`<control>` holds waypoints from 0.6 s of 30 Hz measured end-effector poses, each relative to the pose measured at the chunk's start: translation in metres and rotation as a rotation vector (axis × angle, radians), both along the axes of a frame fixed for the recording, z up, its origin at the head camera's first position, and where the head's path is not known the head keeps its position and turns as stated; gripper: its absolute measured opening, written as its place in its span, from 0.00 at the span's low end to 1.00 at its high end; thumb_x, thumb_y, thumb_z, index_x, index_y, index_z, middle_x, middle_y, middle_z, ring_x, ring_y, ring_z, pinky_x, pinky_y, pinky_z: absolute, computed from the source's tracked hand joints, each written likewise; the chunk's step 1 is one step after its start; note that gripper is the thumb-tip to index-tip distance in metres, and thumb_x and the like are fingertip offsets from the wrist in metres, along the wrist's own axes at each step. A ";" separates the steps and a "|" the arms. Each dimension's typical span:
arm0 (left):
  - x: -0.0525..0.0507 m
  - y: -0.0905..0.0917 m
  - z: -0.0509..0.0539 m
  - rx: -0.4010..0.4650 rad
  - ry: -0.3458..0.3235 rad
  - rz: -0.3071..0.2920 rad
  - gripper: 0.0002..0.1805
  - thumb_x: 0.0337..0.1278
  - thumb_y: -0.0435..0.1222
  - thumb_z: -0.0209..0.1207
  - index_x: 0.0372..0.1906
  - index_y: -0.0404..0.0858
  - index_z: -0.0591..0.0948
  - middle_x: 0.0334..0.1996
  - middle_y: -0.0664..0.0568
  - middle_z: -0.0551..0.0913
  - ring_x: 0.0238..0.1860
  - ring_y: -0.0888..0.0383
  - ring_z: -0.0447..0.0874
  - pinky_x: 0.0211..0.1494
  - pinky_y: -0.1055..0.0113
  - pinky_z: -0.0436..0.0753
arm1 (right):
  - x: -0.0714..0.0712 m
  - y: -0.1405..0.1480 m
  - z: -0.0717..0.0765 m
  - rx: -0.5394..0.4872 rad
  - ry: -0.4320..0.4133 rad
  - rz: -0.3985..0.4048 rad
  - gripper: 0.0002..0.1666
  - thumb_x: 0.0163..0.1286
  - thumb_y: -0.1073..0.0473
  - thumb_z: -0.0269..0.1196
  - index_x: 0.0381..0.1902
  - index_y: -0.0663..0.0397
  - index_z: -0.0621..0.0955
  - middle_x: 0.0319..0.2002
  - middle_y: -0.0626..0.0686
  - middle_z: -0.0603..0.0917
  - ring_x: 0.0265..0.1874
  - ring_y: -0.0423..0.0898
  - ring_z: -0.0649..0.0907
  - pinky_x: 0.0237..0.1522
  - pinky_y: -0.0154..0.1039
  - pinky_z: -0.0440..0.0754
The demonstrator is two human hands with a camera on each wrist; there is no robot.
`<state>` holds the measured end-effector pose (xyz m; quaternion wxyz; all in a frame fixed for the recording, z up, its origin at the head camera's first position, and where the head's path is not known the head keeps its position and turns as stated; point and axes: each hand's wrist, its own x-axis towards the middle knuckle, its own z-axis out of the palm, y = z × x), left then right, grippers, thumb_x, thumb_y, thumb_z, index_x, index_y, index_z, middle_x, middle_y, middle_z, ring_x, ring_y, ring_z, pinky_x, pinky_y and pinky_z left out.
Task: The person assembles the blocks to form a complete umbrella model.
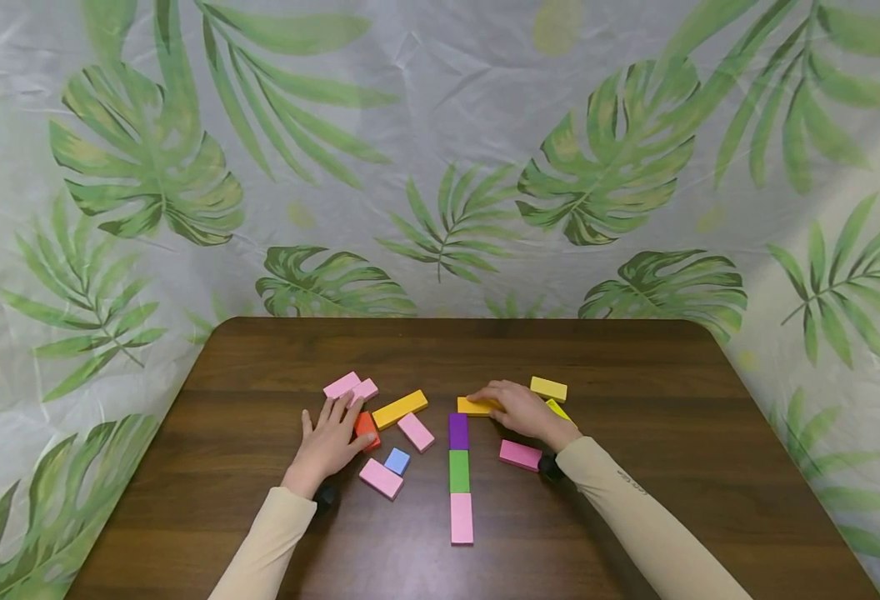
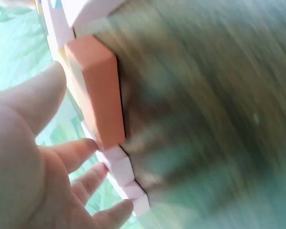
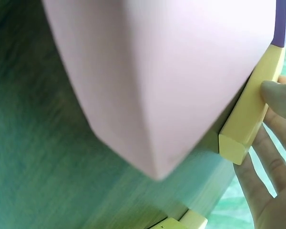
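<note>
An orange block [image 1: 470, 407] lies crosswise at the far end of a line of purple [image 1: 458, 431], green [image 1: 458, 472] and pink [image 1: 462, 518] blocks. My right hand [image 1: 522, 408] pinches that orange block; the right wrist view has the thumb [image 3: 279, 98] on one side and fingers behind. My left hand [image 1: 326, 446] is spread beside a red block [image 1: 367, 429], its fingertips at two pink blocks [image 1: 342, 384]. In the left wrist view, the red block [image 2: 102, 95] stands between thumb and fingers, not gripped.
Right of the line lie a darker pink block [image 1: 520, 455], a pale yellow block [image 1: 548, 389] and a bright yellow one [image 1: 557, 409]. On the left are another orange block [image 1: 399, 409], a small blue block [image 1: 397, 461] and pink blocks [image 1: 382, 479]. A brown table [image 1: 635, 533] carries everything.
</note>
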<state>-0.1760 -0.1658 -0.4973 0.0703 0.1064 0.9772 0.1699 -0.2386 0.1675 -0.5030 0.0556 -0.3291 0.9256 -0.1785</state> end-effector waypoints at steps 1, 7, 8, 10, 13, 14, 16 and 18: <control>0.001 -0.001 0.001 0.002 0.002 0.008 0.38 0.62 0.49 0.57 0.71 0.34 0.63 0.71 0.36 0.57 0.70 0.31 0.48 0.62 0.28 0.39 | 0.000 0.000 0.000 0.000 -0.003 -0.003 0.23 0.64 0.68 0.62 0.57 0.50 0.80 0.50 0.51 0.81 0.52 0.52 0.78 0.57 0.50 0.73; 0.003 0.006 0.002 0.086 0.054 -0.067 0.35 0.62 0.46 0.59 0.70 0.36 0.65 0.70 0.40 0.58 0.71 0.36 0.49 0.62 0.28 0.38 | 0.000 0.000 0.000 -0.001 -0.006 -0.006 0.23 0.65 0.67 0.62 0.57 0.49 0.80 0.50 0.51 0.81 0.52 0.52 0.78 0.57 0.50 0.73; 0.004 0.011 0.002 0.107 0.061 -0.091 0.35 0.62 0.46 0.59 0.70 0.36 0.65 0.70 0.40 0.59 0.71 0.37 0.49 0.63 0.29 0.38 | 0.000 0.000 0.000 -0.002 -0.001 -0.003 0.23 0.64 0.68 0.62 0.57 0.50 0.80 0.50 0.51 0.81 0.52 0.52 0.78 0.56 0.51 0.73; 0.005 0.021 0.002 0.143 0.070 -0.135 0.35 0.62 0.45 0.59 0.70 0.36 0.65 0.70 0.40 0.59 0.70 0.39 0.51 0.63 0.30 0.41 | 0.000 0.000 0.000 -0.006 0.003 0.005 0.23 0.64 0.68 0.62 0.57 0.50 0.80 0.49 0.51 0.81 0.51 0.52 0.78 0.56 0.51 0.73; 0.005 0.037 0.003 0.160 0.069 -0.179 0.34 0.63 0.46 0.59 0.70 0.35 0.65 0.70 0.39 0.59 0.69 0.40 0.55 0.63 0.32 0.45 | 0.000 0.000 0.000 -0.011 0.009 0.018 0.22 0.64 0.69 0.62 0.56 0.52 0.80 0.49 0.52 0.81 0.51 0.52 0.79 0.55 0.51 0.74; 0.005 0.042 0.003 0.158 0.068 -0.188 0.35 0.63 0.47 0.59 0.69 0.35 0.65 0.70 0.39 0.59 0.69 0.40 0.55 0.63 0.33 0.47 | 0.000 0.000 0.000 -0.012 0.008 0.020 0.22 0.64 0.69 0.62 0.57 0.52 0.80 0.49 0.51 0.81 0.51 0.52 0.79 0.55 0.51 0.74; 0.004 0.050 0.003 0.148 0.061 -0.195 0.35 0.63 0.47 0.58 0.69 0.34 0.65 0.70 0.38 0.59 0.68 0.39 0.57 0.63 0.33 0.49 | 0.000 -0.001 0.000 -0.012 0.007 0.023 0.22 0.64 0.69 0.62 0.57 0.52 0.80 0.49 0.51 0.81 0.50 0.52 0.79 0.55 0.51 0.74; 0.002 0.056 0.001 0.138 0.055 -0.195 0.35 0.63 0.47 0.58 0.69 0.34 0.65 0.70 0.37 0.59 0.68 0.39 0.58 0.63 0.33 0.50 | 0.000 -0.001 0.001 -0.012 0.009 0.026 0.22 0.64 0.69 0.62 0.57 0.52 0.80 0.49 0.51 0.81 0.50 0.52 0.79 0.55 0.50 0.74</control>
